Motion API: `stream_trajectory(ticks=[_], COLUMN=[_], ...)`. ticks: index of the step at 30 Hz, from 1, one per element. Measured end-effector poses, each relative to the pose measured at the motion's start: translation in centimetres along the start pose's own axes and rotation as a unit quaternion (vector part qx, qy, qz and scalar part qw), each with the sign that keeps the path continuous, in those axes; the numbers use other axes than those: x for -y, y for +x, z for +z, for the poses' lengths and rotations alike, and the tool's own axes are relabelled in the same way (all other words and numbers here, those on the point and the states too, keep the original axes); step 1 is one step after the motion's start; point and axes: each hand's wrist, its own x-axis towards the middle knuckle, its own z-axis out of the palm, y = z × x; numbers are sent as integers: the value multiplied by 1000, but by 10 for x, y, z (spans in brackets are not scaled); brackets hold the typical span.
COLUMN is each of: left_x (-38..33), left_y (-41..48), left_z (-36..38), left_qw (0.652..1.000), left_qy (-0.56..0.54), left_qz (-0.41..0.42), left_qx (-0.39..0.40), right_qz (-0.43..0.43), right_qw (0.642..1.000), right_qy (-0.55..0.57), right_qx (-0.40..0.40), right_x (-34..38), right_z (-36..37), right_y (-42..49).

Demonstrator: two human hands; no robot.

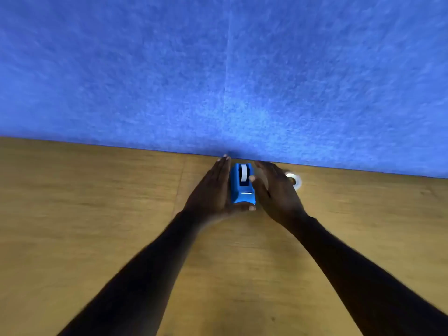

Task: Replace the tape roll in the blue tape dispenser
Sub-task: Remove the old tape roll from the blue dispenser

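Blue tape dispenser [243,187] sits centre frame on the wooden tabletop [97,226], close to the tabletop's far edge where a blue felt-like wall [218,69] rises. Its narrow cutter end points toward the bottom of the frame. Inside the dispenser's slot: a white tape roll [243,172], standing on edge in the upper part of the body, partly sunk in.

A second tape roll [296,179], whitish or clear, lies flat on the tabletop to the right of centre, partly hidden behind the right hand, just short of the wall. Frame is motion-blurred, so fine detail on it is not readable.

Left hand [213,190]: grip open, fingers straight and together, pointing to the top of the frame, palm facing the dispenser's left side. Thumb curls under the near end of the dispenser. Palm looks pressed against or just beside the blue body; contact cannot be confirmed through the blur.

Right hand [274,187]: grip open, fingers spread loosely toward the wall, palm down and angled to the dispenser's right side. Thumb tip touches or nearly touches the dispenser's right edge near the roll. Nothing is enclosed by either hand.

Both bare forearms enter from the bottom corners and converge on the dispenser.
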Motion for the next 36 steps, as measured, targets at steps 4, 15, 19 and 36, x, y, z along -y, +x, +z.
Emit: stream_trajectory(ticks=[4,15,19,36], left_x=[0,-3,-2,-1], left_y=[6,3,3,6], left_z=[4,3,5,7], left_qw=[1000,998,998,998], left_qy=[-8,1,15,19], left_qz=[0,27,25,19], left_qx=[4,-56,-50,-56], right_qz=[5,36,30,22], right_qw=[1000,998,997,994], right_qy=[2,10,-19,-4], right_qx=[16,40,74,109], right_x=[-8,-17,-20,-27], right_z=[8,5,3,1], right_y=[4,29,39,58])
